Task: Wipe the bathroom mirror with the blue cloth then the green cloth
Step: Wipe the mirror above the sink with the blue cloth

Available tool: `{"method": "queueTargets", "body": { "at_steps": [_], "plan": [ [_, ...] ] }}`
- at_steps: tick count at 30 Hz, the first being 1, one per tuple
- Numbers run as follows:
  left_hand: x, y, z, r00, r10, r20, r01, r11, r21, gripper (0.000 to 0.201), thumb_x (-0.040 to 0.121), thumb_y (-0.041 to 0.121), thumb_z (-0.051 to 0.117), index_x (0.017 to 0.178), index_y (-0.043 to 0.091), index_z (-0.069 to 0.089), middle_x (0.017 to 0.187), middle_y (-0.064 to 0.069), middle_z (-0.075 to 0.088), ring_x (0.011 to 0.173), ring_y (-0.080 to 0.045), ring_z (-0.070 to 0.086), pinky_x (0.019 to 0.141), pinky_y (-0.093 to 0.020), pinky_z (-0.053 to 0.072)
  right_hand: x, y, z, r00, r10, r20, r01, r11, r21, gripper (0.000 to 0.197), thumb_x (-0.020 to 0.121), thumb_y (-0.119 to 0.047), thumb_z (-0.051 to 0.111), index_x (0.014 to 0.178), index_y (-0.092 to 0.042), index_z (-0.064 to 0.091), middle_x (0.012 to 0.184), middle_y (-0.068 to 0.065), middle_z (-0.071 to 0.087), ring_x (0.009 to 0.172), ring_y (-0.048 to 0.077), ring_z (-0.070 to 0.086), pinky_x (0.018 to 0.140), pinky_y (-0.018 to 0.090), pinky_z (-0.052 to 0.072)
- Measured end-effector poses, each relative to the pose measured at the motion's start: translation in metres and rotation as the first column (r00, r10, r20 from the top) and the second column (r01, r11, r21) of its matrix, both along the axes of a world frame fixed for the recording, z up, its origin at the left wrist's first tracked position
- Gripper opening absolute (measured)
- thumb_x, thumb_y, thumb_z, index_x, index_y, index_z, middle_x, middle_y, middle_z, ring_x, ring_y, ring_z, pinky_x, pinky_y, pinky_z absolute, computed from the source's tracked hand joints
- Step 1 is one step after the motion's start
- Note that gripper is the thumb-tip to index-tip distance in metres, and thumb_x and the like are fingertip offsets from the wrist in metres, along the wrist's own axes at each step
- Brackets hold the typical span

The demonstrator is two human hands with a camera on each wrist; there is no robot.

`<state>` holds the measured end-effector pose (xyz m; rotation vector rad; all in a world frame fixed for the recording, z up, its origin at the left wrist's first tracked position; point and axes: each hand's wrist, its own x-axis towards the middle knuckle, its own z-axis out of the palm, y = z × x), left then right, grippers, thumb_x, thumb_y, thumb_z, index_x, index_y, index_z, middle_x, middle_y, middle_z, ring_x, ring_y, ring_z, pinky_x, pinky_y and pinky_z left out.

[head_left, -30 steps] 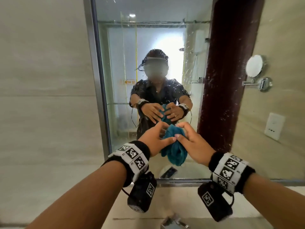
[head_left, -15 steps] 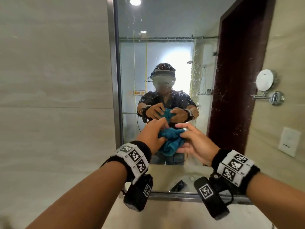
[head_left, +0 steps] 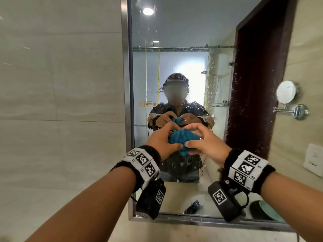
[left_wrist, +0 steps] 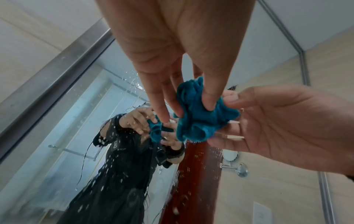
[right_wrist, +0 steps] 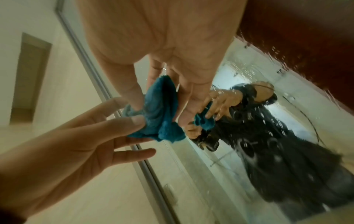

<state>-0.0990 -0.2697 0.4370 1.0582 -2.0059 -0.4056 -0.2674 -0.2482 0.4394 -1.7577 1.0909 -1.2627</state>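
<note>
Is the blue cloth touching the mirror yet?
Apart. In the left wrist view the blue cloth is bunched between both hands, and its reflection in the mirror sits clearly separate from it.

A round shaving mirror [head_left: 286, 92] hangs above a wall socket [head_left: 313, 159].

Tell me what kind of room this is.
Most likely a hotel-style bathroom: a large wall mirror speckled with droplets reflects a glass shower enclosure, and a round swing-arm vanity mirror is mounted on the tiled wall. Both hands hold a blue cloth.
</note>
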Motion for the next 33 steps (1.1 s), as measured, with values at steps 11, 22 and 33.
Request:
{"method": "queueTargets", "body": {
  "at_steps": [11, 22, 33],
  "plan": [
    [0.017, -0.036, 0.097, 0.947, 0.321, -0.004, -0.299, 0.880, -0.370, 0.044, 0.084, 0.024, 0.062, 0.124, 0.028, 0.043, 0.117, -0.003, 0.049, 0.101, -0.020, 0.055, 0.087, -0.030, 0.049, -0.023, -0.048, 0.122, 0.385, -0.789, -0.478, 0.147, 0.564, -0.812, 0.058, 0.082, -0.042, 0.057, 0.135, -0.033, 0.035, 0.141, 0.000, 0.034, 0.125, 0.023, 0.040, 0.099, 0.043, 0.038],
    [-0.006, -0.102, 0.140, 0.882, 0.469, -0.047, -0.401, 0.694, -0.598, 0.045, 0.084, 0.019, 0.064, 0.127, 0.023, 0.051, 0.139, -0.001, 0.040, 0.124, -0.023, 0.041, 0.097, -0.032, 0.043, -0.027, -0.095, 0.164, 0.214, -0.821, -0.530, 0.314, 0.572, -0.758, 0.105, 0.064, -0.071, 0.064, 0.141, -0.046, -0.003, 0.153, -0.001, -0.025, 0.140, 0.029, -0.021, 0.105, 0.066, 0.007],
    [0.022, -0.108, 0.166, 0.840, 0.527, -0.127, -0.424, 0.495, -0.758, 0.043, 0.095, 0.014, 0.052, 0.137, 0.018, 0.046, 0.150, -0.003, 0.033, 0.138, -0.022, 0.027, 0.114, -0.015, 0.007, -0.028, -0.096, 0.164, 0.210, -0.823, -0.527, 0.314, 0.567, -0.761, 0.105, 0.067, -0.070, 0.063, 0.141, -0.048, -0.008, 0.152, -0.001, -0.027, 0.140, 0.028, -0.023, 0.107, 0.066, 0.008]
  ]
}}
